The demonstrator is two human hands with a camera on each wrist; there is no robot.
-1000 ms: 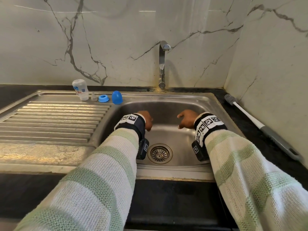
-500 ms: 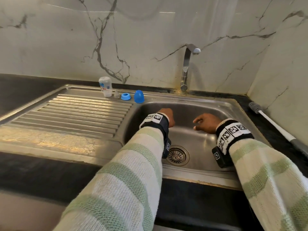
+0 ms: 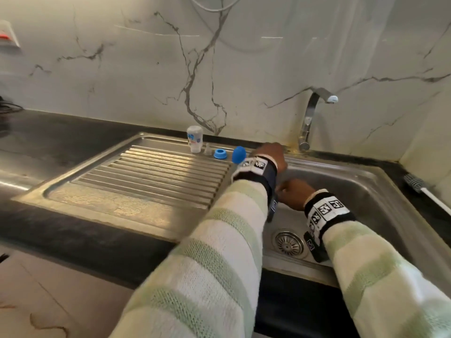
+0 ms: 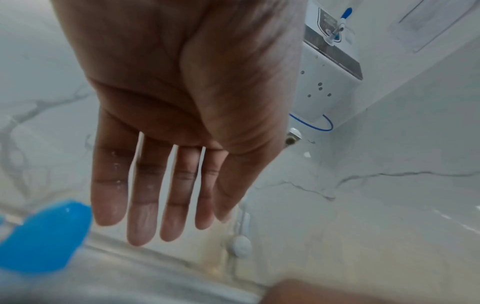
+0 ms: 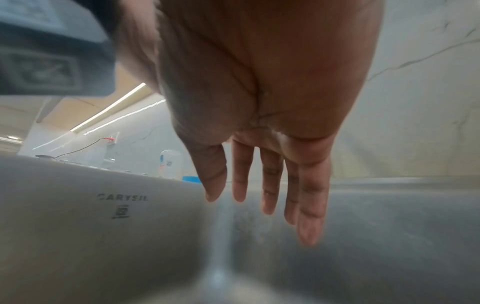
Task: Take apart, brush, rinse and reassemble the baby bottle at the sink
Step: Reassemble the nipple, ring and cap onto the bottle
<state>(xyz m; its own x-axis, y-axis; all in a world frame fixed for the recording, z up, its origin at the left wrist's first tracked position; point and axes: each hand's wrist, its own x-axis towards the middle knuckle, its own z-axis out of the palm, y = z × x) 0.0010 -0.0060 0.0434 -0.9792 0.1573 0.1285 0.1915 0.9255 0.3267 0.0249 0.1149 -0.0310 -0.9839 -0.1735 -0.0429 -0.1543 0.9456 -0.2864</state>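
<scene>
The baby bottle lies in parts along the back rim of the sink: the clear bottle body [image 3: 194,138] upside down, a small clear teat [image 3: 207,149], a blue ring [image 3: 220,153] and a blue cap [image 3: 239,154]. My left hand [image 3: 271,154] hovers over the rim just right of the cap, fingers straight and empty; in the left wrist view the blue cap [image 4: 44,236] sits left of the fingertips [image 4: 140,232]. My right hand [image 3: 294,193] hangs over the sink basin [image 3: 361,191], fingers [image 5: 270,191] straight, holding nothing.
The tap [image 3: 310,118] stands at the back behind the left hand. A bottle brush [image 3: 415,182] lies on the dark counter at the right. The ribbed drainboard [image 3: 151,174] stretches left. The drain [image 3: 288,243] is below the wrists.
The left hand has risen out of the basin and reached up toward the back rim by the blue cap. The right hand has drifted left in the basin. The view has swung left.
</scene>
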